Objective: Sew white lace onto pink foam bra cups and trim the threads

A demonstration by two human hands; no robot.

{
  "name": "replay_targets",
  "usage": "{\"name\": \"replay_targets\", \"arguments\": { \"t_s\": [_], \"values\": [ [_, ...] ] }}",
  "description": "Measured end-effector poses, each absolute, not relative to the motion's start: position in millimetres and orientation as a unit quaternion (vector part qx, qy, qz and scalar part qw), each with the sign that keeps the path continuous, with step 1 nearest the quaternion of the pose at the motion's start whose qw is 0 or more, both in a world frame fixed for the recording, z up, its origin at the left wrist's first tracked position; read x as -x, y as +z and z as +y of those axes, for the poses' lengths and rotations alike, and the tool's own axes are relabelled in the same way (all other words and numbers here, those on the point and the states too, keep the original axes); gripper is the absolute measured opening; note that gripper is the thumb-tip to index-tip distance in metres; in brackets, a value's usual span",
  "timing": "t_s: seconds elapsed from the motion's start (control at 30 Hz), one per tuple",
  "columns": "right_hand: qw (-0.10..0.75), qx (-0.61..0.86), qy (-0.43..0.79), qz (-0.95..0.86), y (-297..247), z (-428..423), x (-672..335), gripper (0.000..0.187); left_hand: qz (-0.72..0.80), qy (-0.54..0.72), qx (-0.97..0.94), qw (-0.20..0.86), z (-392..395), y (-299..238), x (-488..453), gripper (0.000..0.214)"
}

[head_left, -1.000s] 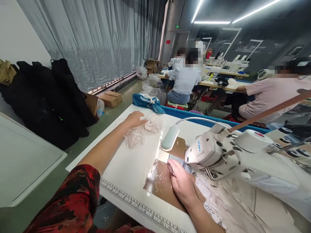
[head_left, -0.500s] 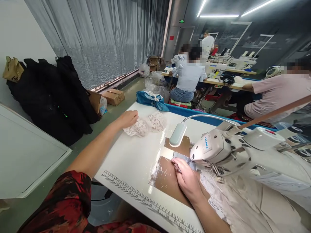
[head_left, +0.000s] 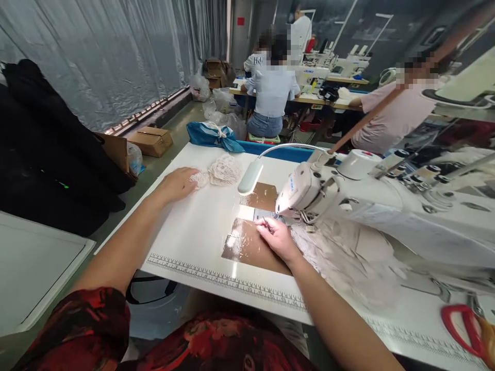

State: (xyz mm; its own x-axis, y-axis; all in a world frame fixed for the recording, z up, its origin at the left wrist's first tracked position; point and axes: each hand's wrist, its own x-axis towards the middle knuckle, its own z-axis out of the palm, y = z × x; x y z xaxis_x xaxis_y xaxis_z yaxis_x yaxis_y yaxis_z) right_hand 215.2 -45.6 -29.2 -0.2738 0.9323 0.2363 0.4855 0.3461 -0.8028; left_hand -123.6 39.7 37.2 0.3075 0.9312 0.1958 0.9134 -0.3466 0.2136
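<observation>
At the table's far left, my left hand (head_left: 178, 184) lies over a bunch of cream lace (head_left: 199, 180), its slightly blurred fingers closed on it. Beside it sits a second lace bundle (head_left: 225, 170), untouched. My right hand (head_left: 279, 239) is closed around thin dark tweezers (head_left: 267, 225), just left of the sewing machine's (head_left: 296, 193) needle area. That hand rests over the brown plate (head_left: 247, 245) in the tabletop. Pale fabric with a lace edge (head_left: 344, 263) lies bunched under the machine arm, right of my right hand.
A lamp (head_left: 250, 178) on a bendable neck hangs over the table (head_left: 189, 226). A printed ruler (head_left: 228, 281) runs along the front edge. Red-handled scissors (head_left: 462, 330) lie at the right corner. A tied blue cloth (head_left: 214, 136) borders the far edge. Co-workers (head_left: 270, 87) sit beyond.
My view has swung right, bringing the scissors into sight. My left hand has come closer over the lace and covers more of it. My right hand keeps the tweezers by the machine.
</observation>
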Motion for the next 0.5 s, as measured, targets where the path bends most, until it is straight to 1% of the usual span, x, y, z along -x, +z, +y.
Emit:
{"name": "replay_targets", "arguments": {
  "t_s": [0.13,0.27,0.37,0.5],
  "values": [
    [0.358,0.473,0.312,-0.743,-28,-47,-216,0.015,0.493,0.153,-0.844,0.144,-7,49,88,0.04],
    [0.329,0.475,0.292,-0.762,-21,-51,-216,0.022,0.408,0.14,-0.879,0.204,-44,67,46,0.032],
    [0.282,0.483,0.265,-0.786,-14,-61,-227,0.026,0.328,0.114,-0.907,0.241,-67,81,15,0.028],
    [0.201,0.511,0.21,-0.809,-9,-89,-256,0.013,0.204,0.096,-0.936,0.271,-88,97,-29,0.028]
  ]
}}
